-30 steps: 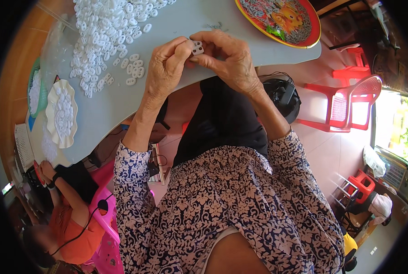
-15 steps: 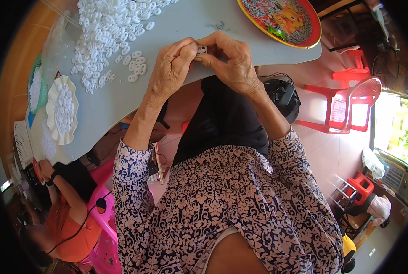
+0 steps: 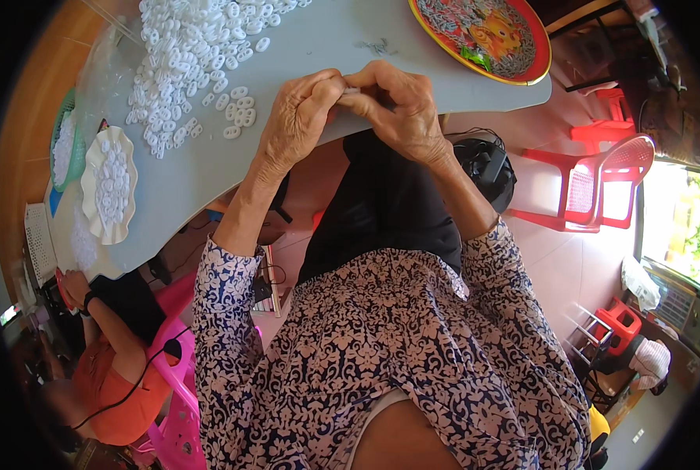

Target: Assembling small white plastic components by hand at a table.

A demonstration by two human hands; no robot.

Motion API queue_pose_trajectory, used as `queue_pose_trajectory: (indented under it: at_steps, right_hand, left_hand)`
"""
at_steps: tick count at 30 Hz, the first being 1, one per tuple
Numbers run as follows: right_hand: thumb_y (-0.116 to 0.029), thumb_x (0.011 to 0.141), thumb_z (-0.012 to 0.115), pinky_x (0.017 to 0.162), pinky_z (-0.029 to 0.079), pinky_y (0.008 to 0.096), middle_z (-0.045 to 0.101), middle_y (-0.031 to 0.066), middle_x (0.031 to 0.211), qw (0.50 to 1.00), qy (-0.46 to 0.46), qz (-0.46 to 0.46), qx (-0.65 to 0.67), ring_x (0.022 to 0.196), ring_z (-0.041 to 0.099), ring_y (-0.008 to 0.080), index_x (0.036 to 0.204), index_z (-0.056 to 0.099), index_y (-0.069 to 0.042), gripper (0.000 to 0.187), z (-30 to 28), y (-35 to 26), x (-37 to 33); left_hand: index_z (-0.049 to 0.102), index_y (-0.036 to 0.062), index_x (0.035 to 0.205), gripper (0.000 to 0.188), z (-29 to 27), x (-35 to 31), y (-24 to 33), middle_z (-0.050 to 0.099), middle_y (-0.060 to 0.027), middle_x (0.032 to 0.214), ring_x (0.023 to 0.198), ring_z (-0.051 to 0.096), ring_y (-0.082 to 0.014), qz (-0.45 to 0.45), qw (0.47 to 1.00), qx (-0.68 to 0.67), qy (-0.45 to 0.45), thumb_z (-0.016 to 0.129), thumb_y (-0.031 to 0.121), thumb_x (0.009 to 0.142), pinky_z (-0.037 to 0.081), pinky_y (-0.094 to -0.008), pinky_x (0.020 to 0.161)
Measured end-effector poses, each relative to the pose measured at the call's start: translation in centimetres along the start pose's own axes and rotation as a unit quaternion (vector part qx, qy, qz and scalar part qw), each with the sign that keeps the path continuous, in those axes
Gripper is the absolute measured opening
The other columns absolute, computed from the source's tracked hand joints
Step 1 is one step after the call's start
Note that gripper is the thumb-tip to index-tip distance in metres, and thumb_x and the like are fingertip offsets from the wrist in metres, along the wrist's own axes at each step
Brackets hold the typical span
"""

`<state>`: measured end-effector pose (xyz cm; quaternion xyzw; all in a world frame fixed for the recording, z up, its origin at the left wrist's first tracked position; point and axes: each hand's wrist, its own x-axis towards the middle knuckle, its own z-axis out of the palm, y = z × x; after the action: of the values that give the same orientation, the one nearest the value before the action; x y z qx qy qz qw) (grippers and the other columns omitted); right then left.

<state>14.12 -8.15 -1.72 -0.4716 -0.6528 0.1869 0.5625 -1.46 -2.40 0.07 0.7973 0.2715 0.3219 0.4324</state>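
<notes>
At the table's near edge, both hands meet around a small white oval plastic piece (image 3: 351,91), mostly covered by the fingers. My right hand (image 3: 401,110) pinches it between thumb and index finger. My left hand (image 3: 301,113) is closed with its fingertips against the piece's left end; whether it also holds a screw is hidden. Left of my hands lies a big pile of white two-holed oval pieces (image 3: 181,66), with a small cluster of similar pieces (image 3: 240,113) nearer. A red round tray (image 3: 522,80) with many small grey screws stands right, beyond my right hand.
Loose screws (image 3: 377,46) lie on the grey table (image 3: 319,47). A wavy cream dish (image 3: 130,192) and a green basket (image 3: 66,113) hold white pieces at left. A person in orange (image 3: 134,392) sits there. Red chairs (image 3: 581,184) stand right; a black fan-like object (image 3: 485,168) is near my right forearm.
The piece between my fingers has turned, so its holed face no longer shows, only a thin edge. My hands have stayed in nearly the same place.
</notes>
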Motion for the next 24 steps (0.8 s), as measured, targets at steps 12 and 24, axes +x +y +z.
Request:
queue_pose_trajectory:
  at_steps: [12,24]
  right_hand:
    - [-0.009,0.075,0.073,0.054,0.046,0.0232,0.064,0.0053,0.072,0.999,0.013,-0.002,0.039,0.058,0.058,0.0111,0.086,0.067,-0.002,0.014,-0.1,-0.4,0.2]
    - [-0.009,0.072,0.076,0.054,0.048,0.0229,0.064,0.0041,0.072,0.997,-0.019,0.072,0.033,0.059,0.058,0.0092,0.097,0.066,-0.002,0.028,-0.3,-1.2,0.2]
  left_hand:
    - [0.057,0.0004,0.084,0.036,-0.6,-0.2,0.5,0.049,-0.0013,0.067,0.059,0.043,-0.0091,-0.096,0.992,-0.078,-0.017,0.047,0.033,0.093,0.038,-0.0253,0.056]
    - [0.062,0.0015,0.082,0.031,-0.3,0.0,0.3,0.052,0.0029,0.065,0.059,0.046,-0.0052,-0.116,0.979,-0.163,0.025,0.058,0.032,0.090,0.039,-0.0201,0.055]
